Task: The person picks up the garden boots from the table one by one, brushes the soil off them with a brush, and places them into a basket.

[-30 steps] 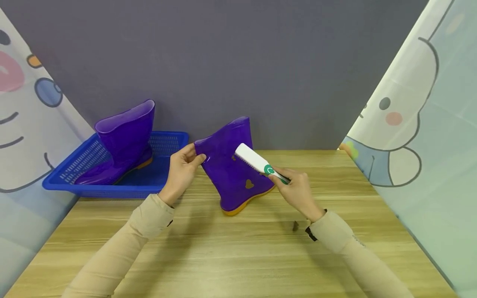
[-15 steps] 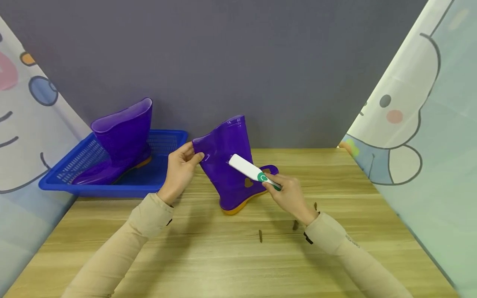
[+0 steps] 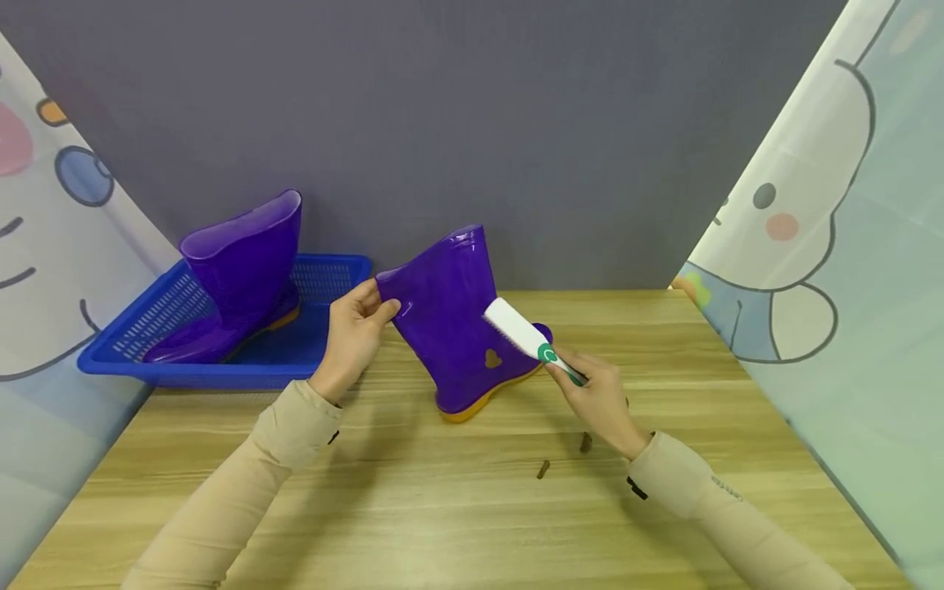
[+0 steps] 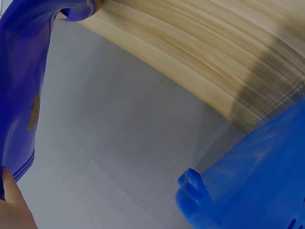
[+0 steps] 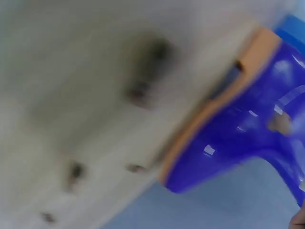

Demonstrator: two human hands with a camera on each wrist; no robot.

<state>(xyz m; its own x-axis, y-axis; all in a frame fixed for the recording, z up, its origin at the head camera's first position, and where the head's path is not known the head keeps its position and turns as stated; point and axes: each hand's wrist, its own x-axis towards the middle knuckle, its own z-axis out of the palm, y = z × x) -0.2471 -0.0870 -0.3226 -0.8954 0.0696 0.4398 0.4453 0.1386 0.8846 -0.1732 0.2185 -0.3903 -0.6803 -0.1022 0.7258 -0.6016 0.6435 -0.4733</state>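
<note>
A purple rain boot (image 3: 442, 328) with an orange sole stands tilted on the table, toe to the right. My left hand (image 3: 356, 328) pinches its upper rim, thumb on the near side. In my right hand (image 3: 593, 393) is a white brush (image 3: 516, 329) with a green-marked handle, bristles towards the boot's shaft; whether they touch it I cannot tell. A brown patch (image 3: 492, 358) marks the boot near the ankle. Another brown patch (image 4: 33, 113) shows on the shaft in the left wrist view. The right wrist view is partly blurred and does not show the brush.
A second purple boot (image 3: 247, 279) stands in a blue plastic basket (image 3: 221, 377) at the left. Brown bits, such as a thin strip (image 3: 543, 469) and a dark piece (image 3: 586, 442), lie on the wooden table (image 3: 442, 516). A grey wall (image 3: 472, 123) rises behind.
The brush has gone down and left over the shaft, then back up and right. Small brown spots on the shaft are gone from view. A brown strip has appeared on the table and shifted right.
</note>
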